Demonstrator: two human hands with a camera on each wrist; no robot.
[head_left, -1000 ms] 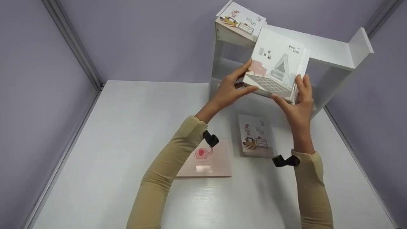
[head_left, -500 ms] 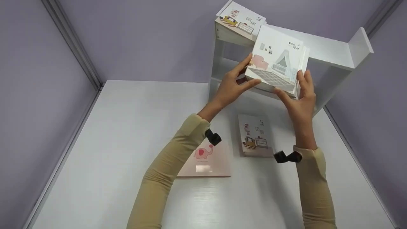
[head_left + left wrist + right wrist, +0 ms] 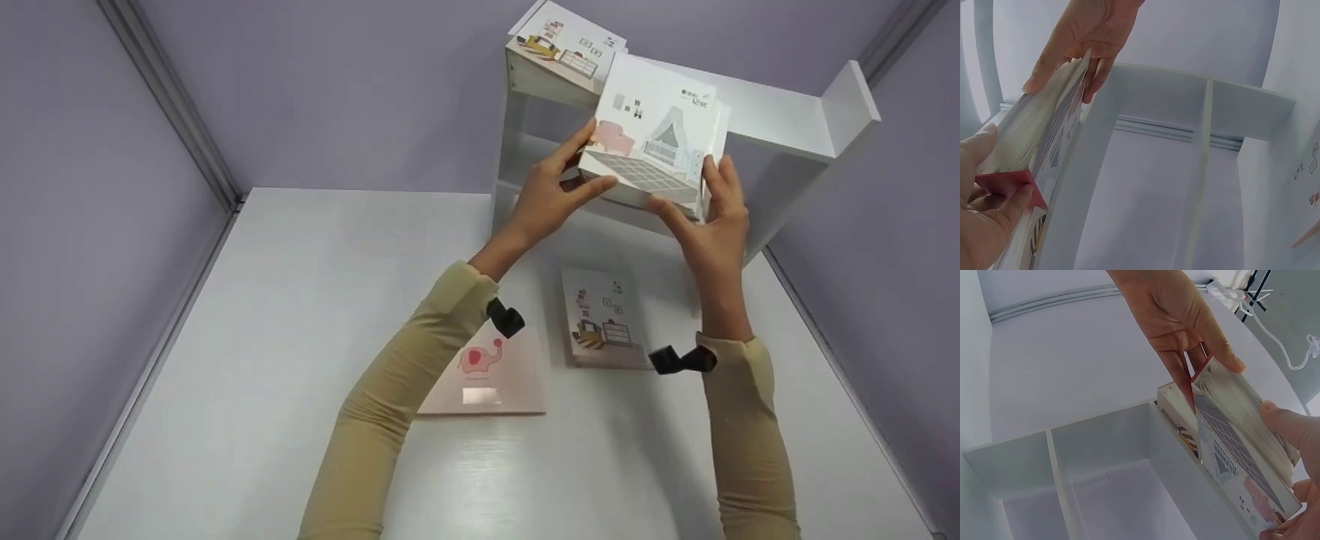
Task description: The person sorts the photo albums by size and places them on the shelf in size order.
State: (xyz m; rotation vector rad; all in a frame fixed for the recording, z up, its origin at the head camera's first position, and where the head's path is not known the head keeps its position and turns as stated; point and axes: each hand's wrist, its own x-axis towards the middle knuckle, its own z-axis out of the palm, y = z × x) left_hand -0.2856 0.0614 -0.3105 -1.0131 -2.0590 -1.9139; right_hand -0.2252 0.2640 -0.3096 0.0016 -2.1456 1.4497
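Observation:
Both hands hold a thick white book (image 3: 649, 112) at the top of the white shelf unit (image 3: 784, 112); its cover shows a pink armchair, a grey tent and a checked floor. My left hand (image 3: 547, 199) pinches its left end, where a red strip (image 3: 1008, 183) shows in the left wrist view. At the right end, my right hand (image 3: 712, 232) grips it with thumb in front and fingers along the side. In the right wrist view the book (image 3: 1241, 439) lies close over the top board; whether it touches is unclear. Left of it, another white book (image 3: 574, 45) leans on the shelf top.
Below the shelf, a thick book with a room drawing (image 3: 607, 319) lies on the white table (image 3: 330, 300). A pink book with an elephant (image 3: 517, 375) lies nearer, partly behind the left sleeve. An upright end panel (image 3: 851, 105) bounds the shelf top at right.
Both hands have moved the held book slightly up and away, toward the shelf top. Its cover has tilted a little farther back. The books on the table stay put.

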